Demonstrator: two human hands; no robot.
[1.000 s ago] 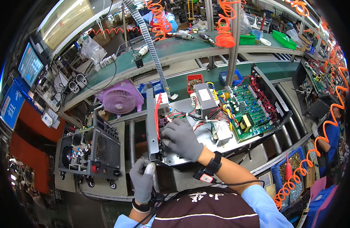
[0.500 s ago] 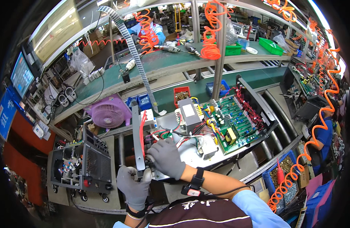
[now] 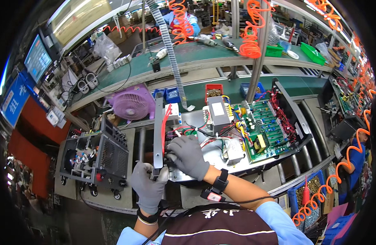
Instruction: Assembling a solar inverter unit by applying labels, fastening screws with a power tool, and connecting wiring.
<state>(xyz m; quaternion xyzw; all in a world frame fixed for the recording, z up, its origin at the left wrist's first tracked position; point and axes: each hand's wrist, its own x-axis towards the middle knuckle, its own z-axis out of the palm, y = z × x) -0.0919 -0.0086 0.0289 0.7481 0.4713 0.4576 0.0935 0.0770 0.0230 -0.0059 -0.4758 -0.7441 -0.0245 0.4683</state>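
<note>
An open electronics chassis [image 3: 184,176] lies in front of me, with a dark upright end panel [image 3: 158,141] on its left side. My left hand [image 3: 149,185], in a grey glove, is closed at the near lower end of that panel, fingertips and thumb pressed round its corner. My right hand [image 3: 189,157], also gloved, reaches over the chassis with curled fingers against the panel's inner side; what its fingertips hold is hidden. Red wires [image 3: 165,128] run along the panel just beyond the right fingers. A green circuit board [image 3: 263,128] and a grey boxy part [image 3: 218,114] sit farther right in the chassis.
A second black unit on casters [image 3: 99,157] stands at the left. Behind are a purple fan [image 3: 133,104], a red bin [image 3: 213,91] of small parts and blue bins [image 3: 171,95]. Metal rollers [image 3: 305,159] lie under the chassis. An orange coiled hose [image 3: 318,196] hangs at the right.
The view has shifted, so the whole scene sits farther right and slightly lower. Both hands stay at the panel's near end, with the right fingers a little farther along its inner side.
</note>
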